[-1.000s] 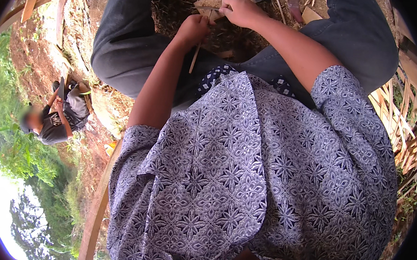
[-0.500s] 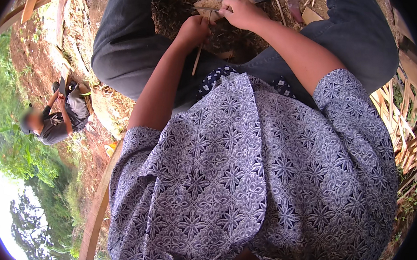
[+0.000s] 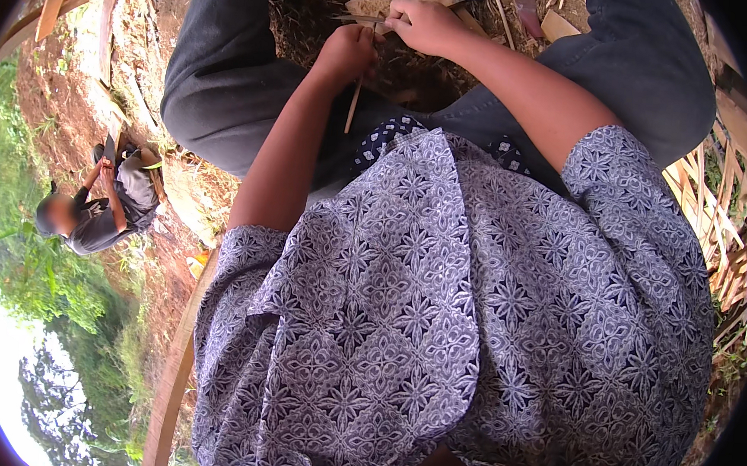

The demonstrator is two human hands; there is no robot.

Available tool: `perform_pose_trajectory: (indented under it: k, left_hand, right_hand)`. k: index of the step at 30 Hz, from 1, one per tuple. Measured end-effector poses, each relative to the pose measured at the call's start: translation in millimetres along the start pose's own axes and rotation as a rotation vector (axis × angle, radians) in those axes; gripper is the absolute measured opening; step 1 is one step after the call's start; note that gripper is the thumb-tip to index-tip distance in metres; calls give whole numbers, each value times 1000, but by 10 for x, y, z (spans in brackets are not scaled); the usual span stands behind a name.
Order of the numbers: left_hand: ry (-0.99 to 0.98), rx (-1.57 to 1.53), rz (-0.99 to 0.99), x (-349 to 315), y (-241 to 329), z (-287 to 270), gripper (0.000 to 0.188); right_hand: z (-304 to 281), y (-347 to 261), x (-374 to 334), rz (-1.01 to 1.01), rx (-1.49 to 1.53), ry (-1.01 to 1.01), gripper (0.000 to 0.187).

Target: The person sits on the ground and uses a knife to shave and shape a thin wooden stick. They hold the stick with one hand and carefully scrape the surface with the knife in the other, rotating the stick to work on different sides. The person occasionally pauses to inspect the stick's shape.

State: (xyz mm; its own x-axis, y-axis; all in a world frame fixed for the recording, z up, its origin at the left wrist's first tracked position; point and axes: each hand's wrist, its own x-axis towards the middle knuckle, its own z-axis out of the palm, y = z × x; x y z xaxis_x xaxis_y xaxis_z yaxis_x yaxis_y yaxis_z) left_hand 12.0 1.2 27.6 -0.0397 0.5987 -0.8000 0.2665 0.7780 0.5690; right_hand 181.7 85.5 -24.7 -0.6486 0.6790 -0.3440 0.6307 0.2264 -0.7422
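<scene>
My left hand [image 3: 349, 51] is closed around a thin wooden stick [image 3: 353, 109]. The stick's lower end points back toward my lap, and its short upper end sticks out above my fingers. Just beyond, my right hand [image 3: 424, 26] grips a knife whose narrow blade [image 3: 359, 18] reaches left across the top end of the stick. The knife's handle is hidden in my fingers. Whether the edge touches the stick is too small to tell. Both hands are between my bent legs, low over the ground.
Beyond my hands lie a flat piece of wood [image 3: 368, 4], a reddish-brown piece [image 3: 528, 12] and a tan scrap [image 3: 559, 26]. Split strips [image 3: 711, 205] are heaped at the right. A long plank [image 3: 175, 366] runs along my left. Another person [image 3: 102, 205] sits farther left.
My right hand and the knife have shifted slightly left, so the blade reaches farther past the stick. My left hand has moved up a little, still holding the stick.
</scene>
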Motion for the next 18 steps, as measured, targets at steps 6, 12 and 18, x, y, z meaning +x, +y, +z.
perform_pose_trajectory:
  k: [6,12,18]
  left_hand:
    - [24,-35,4,37,-37,11,34]
    - [4,8,3,-13,30,-11,36]
    - [32,-42,8,13,-14,9,33]
  right_hand:
    - [-87,2,0,29,-20,13,18]
    - [-90,-3,-16,52,-25,-11,20]
    - [-56,-43,-37,62,38,-37,21]
